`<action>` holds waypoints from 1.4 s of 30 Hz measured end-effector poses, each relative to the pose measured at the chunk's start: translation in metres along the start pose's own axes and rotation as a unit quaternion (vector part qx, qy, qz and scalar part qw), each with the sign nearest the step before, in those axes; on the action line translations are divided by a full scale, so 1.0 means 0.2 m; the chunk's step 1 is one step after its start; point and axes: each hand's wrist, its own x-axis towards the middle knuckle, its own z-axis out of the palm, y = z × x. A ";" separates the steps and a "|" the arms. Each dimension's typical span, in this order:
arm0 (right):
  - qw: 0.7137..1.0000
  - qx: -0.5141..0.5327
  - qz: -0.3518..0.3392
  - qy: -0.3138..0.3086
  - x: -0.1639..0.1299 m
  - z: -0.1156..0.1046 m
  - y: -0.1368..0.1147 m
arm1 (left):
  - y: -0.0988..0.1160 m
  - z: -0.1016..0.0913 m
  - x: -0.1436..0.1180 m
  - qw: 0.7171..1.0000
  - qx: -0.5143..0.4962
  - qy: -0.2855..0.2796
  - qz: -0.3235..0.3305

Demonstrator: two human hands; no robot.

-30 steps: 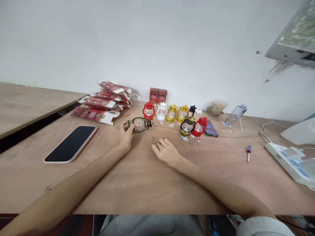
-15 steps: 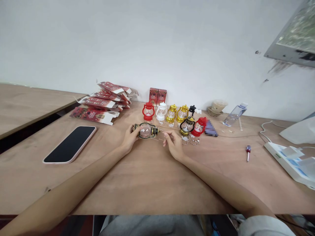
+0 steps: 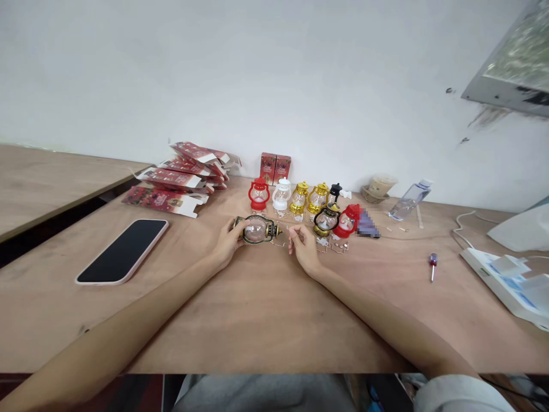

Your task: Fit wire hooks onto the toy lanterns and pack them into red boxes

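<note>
My left hand is closed around the base end of a bronze-coloured miniature lantern with a clear globe. The lantern is tipped on its side, its pointed cap towards my right hand. My right hand is closed in a pinch, a short gap from the cap; what sits between its fingertips is too small to make out. A thin bent wire shows between the cap and the right fingers. Just beyond stand a red lantern, a white lantern and several gold, black and bronze ones.
Flattened red boxes are piled at back left, near a phone. Two small red boxes stand against the wall. To the right are a cup, a water bottle, a screwdriver and a power strip.
My right hand has drawn slightly right, widening the gap to the lantern's cap. The left hand keeps its hold on the lantern, which has barely shifted.
</note>
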 end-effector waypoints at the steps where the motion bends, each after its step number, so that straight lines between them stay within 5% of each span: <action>1: 1.000 -0.002 0.002 0.001 0.00 0.00 0.00 | 0.00 0.00 0.00 1.000 -0.001 -0.001 -0.004; 19: 1.000 -0.015 0.015 0.007 0.00 0.00 0.01 | 0.01 0.01 -0.02 0.999 -0.014 -0.020 -0.024; 42: 0.994 -0.099 -0.051 -0.016 -0.03 0.00 -0.02 | 0.02 0.00 0.03 0.991 -0.038 -0.019 -0.128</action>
